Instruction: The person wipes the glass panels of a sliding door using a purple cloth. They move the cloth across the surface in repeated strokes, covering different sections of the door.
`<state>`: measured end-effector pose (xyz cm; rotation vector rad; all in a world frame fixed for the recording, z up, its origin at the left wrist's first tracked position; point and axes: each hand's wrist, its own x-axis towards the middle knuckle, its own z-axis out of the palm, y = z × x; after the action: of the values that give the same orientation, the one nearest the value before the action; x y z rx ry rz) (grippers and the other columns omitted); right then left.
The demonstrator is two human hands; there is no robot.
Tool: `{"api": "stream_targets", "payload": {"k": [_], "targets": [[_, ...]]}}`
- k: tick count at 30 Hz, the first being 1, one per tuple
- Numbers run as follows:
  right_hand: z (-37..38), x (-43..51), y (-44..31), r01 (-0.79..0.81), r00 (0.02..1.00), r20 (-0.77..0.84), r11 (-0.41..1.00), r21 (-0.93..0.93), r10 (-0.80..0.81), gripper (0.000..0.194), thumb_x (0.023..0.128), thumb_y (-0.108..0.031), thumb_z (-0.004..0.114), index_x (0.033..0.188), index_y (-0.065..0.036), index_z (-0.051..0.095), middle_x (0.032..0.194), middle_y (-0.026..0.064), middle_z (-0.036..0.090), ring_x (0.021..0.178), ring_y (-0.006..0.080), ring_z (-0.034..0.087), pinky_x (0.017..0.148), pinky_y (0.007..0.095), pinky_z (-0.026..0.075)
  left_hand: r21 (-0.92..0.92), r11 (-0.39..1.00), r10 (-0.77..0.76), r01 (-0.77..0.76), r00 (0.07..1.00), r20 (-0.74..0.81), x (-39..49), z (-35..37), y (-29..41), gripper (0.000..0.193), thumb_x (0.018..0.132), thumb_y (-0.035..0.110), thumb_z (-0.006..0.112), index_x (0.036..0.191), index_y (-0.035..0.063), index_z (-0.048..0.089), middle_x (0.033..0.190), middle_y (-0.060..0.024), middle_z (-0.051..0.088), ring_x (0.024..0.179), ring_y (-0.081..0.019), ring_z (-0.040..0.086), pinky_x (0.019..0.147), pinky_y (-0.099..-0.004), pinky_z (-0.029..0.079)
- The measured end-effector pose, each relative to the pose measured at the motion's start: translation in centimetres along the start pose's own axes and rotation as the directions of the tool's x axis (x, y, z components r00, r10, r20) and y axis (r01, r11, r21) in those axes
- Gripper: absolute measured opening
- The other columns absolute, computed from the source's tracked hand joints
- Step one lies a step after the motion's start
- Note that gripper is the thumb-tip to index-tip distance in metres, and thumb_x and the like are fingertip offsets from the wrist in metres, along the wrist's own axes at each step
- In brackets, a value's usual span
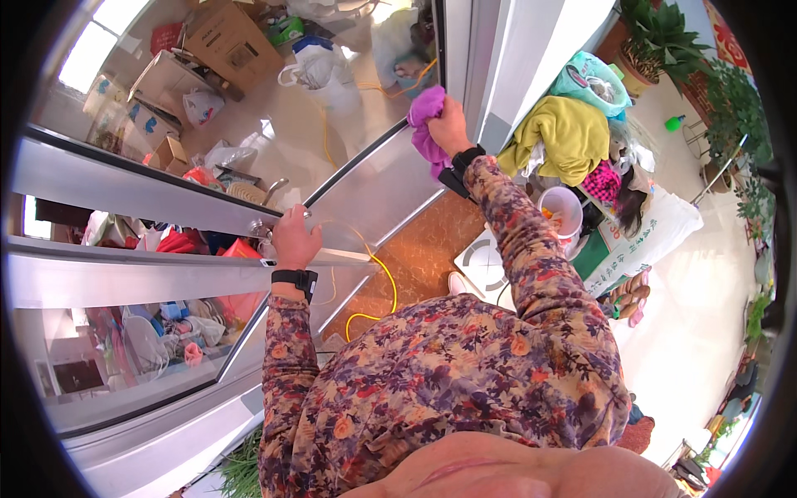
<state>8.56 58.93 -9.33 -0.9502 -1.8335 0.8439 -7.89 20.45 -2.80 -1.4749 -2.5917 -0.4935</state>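
Note:
My right hand point(449, 127) grips a bunched purple cloth point(426, 118) against the edge of a glass door panel point(348, 143) in a grey metal frame. Part of the cloth hangs below the fingers. My left hand point(295, 239) lies on the edge of the door frame point(149, 202), beside a metal door handle point(260, 229); whether its fingers close around the edge cannot be told. Both wrists wear black bands. Through the glass show cardboard boxes, plastic bags and a white bucket.
A yellow cable point(391, 277) runs over the brown tiled floor near a white square device point(484, 264). At the right stand a pile with a yellow-green cloth point(560, 140), a clear plastic tub point(560, 211), a large printed sack point(654, 233) and potted plants point(660, 43).

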Motion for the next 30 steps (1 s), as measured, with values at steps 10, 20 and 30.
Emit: {"api": "stream_targets", "payload": {"k": [10,20,30], "targets": [[-15.8,17.3,-27.8,0.707,0.398,-0.531,0.619,-0.342,-0.748,0.081,0.079,-0.022,0.077,0.148,-0.001,0.039,0.151,0.0281,0.034,0.138,0.0488,0.034,0.115,0.0597,0.029,-0.019,1.000,0.017,-0.017,1.000,-0.005,-1.2,0.5,0.1,0.046,0.072,0.024,0.082,0.108,0.0073,0.060,0.101,-0.0175,0.066,0.095,-0.0410,0.066,0.080,-0.0511,0.053],[-5.7,9.8,-12.5,0.505,0.728,-0.428,0.841,-0.193,-0.535,0.048,0.083,-0.018,0.079,0.125,-0.007,0.059,0.131,0.0208,0.052,0.116,0.0377,0.058,0.100,0.0402,0.049,-0.037,0.999,0.012,-0.013,1.000,-0.001,-2.2,0.5,0.4,0.046,0.073,0.024,0.082,0.108,0.0061,0.059,0.103,-0.0178,0.066,0.097,-0.0413,0.065,0.080,-0.0507,0.053],[-2.0,1.2,-14.4,0.103,0.994,-0.012,0.860,0.500,-0.112,0.047,0.073,-0.013,0.079,0.119,-0.009,0.071,0.110,0.0146,0.075,0.103,0.0299,0.073,0.089,0.0398,0.056,-0.017,1.000,0.011,-0.010,1.000,0.026,-1.3,0.7,-0.6,0.049,0.074,0.026,0.083,0.112,0.0064,0.059,0.105,-0.0160,0.066,0.100,-0.0397,0.065,0.082,-0.0498,0.054]]}}
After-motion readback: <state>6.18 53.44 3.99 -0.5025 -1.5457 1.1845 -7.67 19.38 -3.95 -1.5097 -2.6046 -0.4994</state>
